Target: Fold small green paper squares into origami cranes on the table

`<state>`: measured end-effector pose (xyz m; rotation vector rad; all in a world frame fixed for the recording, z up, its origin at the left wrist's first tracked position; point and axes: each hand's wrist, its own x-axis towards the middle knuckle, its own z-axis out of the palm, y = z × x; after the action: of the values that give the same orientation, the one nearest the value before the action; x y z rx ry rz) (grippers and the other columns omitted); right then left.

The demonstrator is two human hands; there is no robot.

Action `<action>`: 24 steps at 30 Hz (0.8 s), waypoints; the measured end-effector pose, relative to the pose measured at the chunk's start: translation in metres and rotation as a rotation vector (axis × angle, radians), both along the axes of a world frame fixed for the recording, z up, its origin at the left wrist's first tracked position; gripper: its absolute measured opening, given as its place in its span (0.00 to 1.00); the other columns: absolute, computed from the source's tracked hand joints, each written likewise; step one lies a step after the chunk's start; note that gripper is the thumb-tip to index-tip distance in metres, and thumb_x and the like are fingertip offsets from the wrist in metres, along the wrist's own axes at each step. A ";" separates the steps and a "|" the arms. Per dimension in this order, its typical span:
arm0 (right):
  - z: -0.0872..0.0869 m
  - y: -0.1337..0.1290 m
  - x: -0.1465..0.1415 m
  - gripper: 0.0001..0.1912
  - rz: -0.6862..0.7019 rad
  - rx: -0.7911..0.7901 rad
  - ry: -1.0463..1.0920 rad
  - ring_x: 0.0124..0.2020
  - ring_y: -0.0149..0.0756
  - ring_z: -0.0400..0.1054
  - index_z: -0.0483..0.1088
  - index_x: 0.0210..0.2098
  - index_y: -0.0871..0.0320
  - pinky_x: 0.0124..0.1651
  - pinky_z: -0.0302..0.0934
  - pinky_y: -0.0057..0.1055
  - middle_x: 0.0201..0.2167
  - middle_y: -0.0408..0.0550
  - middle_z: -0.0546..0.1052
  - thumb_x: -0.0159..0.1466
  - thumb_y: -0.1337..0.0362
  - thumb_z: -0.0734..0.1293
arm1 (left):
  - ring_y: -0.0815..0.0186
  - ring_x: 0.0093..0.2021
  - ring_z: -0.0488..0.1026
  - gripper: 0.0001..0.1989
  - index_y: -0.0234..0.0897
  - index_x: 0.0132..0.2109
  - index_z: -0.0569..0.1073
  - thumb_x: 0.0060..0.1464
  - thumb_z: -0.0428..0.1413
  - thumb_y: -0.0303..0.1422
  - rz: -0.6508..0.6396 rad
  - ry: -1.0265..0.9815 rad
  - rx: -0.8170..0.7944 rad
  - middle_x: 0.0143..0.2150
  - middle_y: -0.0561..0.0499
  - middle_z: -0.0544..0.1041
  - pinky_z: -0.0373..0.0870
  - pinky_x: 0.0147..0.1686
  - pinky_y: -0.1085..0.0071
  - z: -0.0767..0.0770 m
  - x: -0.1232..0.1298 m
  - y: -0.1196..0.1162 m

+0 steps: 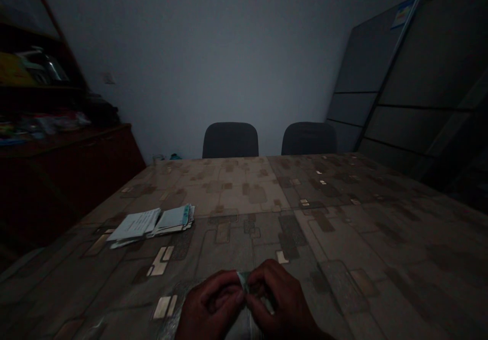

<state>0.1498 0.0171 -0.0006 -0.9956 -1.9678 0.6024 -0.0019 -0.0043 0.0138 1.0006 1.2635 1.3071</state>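
Low in the middle of the head view, my left hand (215, 302) and my right hand (278, 297) meet over the table. Between their pinched fingertips is a small piece of greenish folded paper (243, 278). Thumbs and forefingers of both hands press on it, and most of it is hidden behind the fingers. To the left, apart from my hands, lies a stack of papers (135, 225) with writing on the top sheet. Touching its right side is a second paper pile (172, 218) with a green edge.
A patterned tablecloth (244, 192) covers the wide table. Two dark chairs (231, 139) stand at its far side, before a plain wall. A reddish cabinet (76, 162) with shelves of items is on the left, and tall panelled doors (358, 60) stand at the right. The room is dim.
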 end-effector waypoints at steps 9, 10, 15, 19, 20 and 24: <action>0.002 0.001 0.001 0.06 0.081 0.053 -0.025 0.32 0.40 0.66 0.71 0.34 0.59 0.35 0.58 0.34 0.29 0.50 0.74 0.58 0.72 0.64 | 0.63 0.25 0.76 0.12 0.38 0.27 0.80 0.32 0.69 0.36 0.079 -0.055 -0.080 0.22 0.53 0.80 0.73 0.26 0.74 -0.006 -0.001 0.004; 0.003 0.001 0.003 0.07 0.075 0.063 -0.021 0.32 0.39 0.66 0.71 0.34 0.59 0.35 0.57 0.34 0.28 0.50 0.74 0.59 0.73 0.63 | 0.63 0.24 0.76 0.12 0.37 0.27 0.79 0.32 0.70 0.36 0.070 -0.075 -0.082 0.21 0.53 0.79 0.72 0.25 0.75 -0.006 -0.001 0.004; 0.005 0.010 0.012 0.10 0.090 0.136 -0.007 0.35 0.38 0.66 0.70 0.37 0.59 0.39 0.58 0.35 0.32 0.49 0.74 0.62 0.75 0.59 | 0.68 0.20 0.73 0.13 0.35 0.27 0.79 0.38 0.68 0.39 0.008 -0.092 -0.075 0.18 0.52 0.78 0.68 0.22 0.77 -0.006 -0.003 0.006; 0.003 0.015 0.014 0.11 0.205 0.242 -0.006 0.35 0.36 0.65 0.69 0.40 0.57 0.38 0.59 0.32 0.34 0.48 0.73 0.63 0.75 0.59 | 0.70 0.18 0.71 0.16 0.34 0.33 0.80 0.38 0.69 0.40 -0.037 -0.155 -0.066 0.19 0.53 0.78 0.67 0.20 0.78 -0.010 -0.005 0.008; 0.003 0.016 0.014 0.11 0.215 0.272 -0.011 0.35 0.36 0.65 0.70 0.39 0.56 0.37 0.59 0.32 0.33 0.47 0.73 0.63 0.74 0.59 | 0.70 0.18 0.71 0.17 0.34 0.34 0.80 0.37 0.69 0.40 -0.044 -0.168 -0.069 0.19 0.53 0.78 0.66 0.20 0.78 -0.011 -0.005 0.008; 0.001 0.015 0.012 0.10 0.213 0.304 -0.047 0.34 0.36 0.64 0.73 0.37 0.55 0.35 0.58 0.30 0.33 0.47 0.72 0.62 0.72 0.61 | 0.71 0.17 0.69 0.18 0.34 0.34 0.80 0.36 0.70 0.39 -0.054 -0.165 -0.072 0.19 0.55 0.76 0.65 0.19 0.77 -0.013 -0.004 0.008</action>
<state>0.1618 0.0317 0.0006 -0.6239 -2.1449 0.3805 -0.0059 0.0035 0.0012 0.8524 1.1421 1.2668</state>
